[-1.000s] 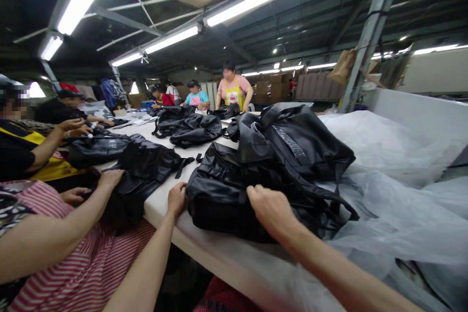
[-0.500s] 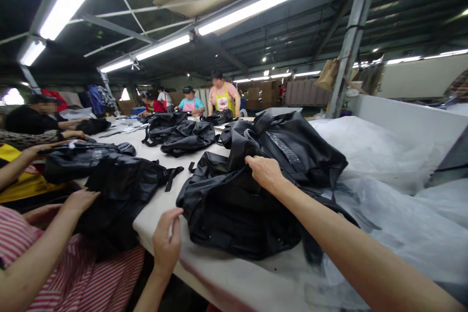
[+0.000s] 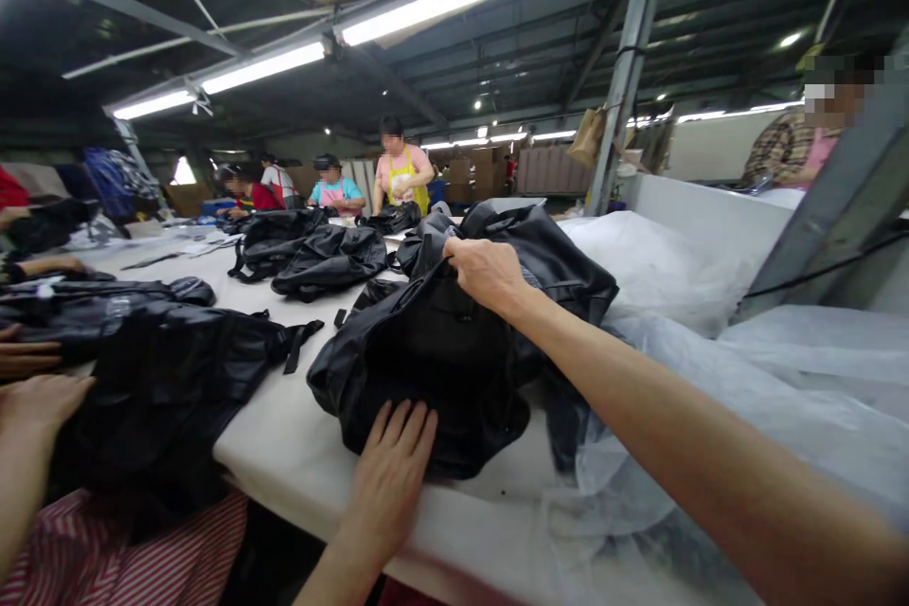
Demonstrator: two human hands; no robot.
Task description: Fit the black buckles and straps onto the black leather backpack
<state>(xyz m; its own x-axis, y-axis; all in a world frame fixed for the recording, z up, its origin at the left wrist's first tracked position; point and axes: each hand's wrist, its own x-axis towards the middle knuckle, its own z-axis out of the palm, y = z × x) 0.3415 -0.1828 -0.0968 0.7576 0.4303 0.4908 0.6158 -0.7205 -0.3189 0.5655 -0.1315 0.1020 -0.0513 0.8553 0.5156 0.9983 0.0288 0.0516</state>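
Observation:
A black bag (image 3: 440,350) lies in front of me with its mouth spread wide and its dark inside showing. My right hand (image 3: 487,275) pinches the upper edge of the opening and holds it up. At the lower edge, my left hand (image 3: 398,459) lies with fingers stretched out, touching the bag near the opening; its thumb is mostly hidden. Behind my right hand another black bag (image 3: 561,246) rests on the table. What lies deep inside the open bag is too dark to make out.
More black bags (image 3: 333,256) lie along the white table (image 3: 284,426). To the left, a co-worker's hand (image 3: 43,402) touches a black bag (image 3: 170,388). Clear plastic sheeting (image 3: 710,417) is heaped at the right, near a metal post (image 3: 629,66). Several people work farther back.
My left hand has moved right from the bag's left edge to its lower opening, with fingers now extended. My right hand keeps its grip, and the mouth gapes wider. The view has turned right.

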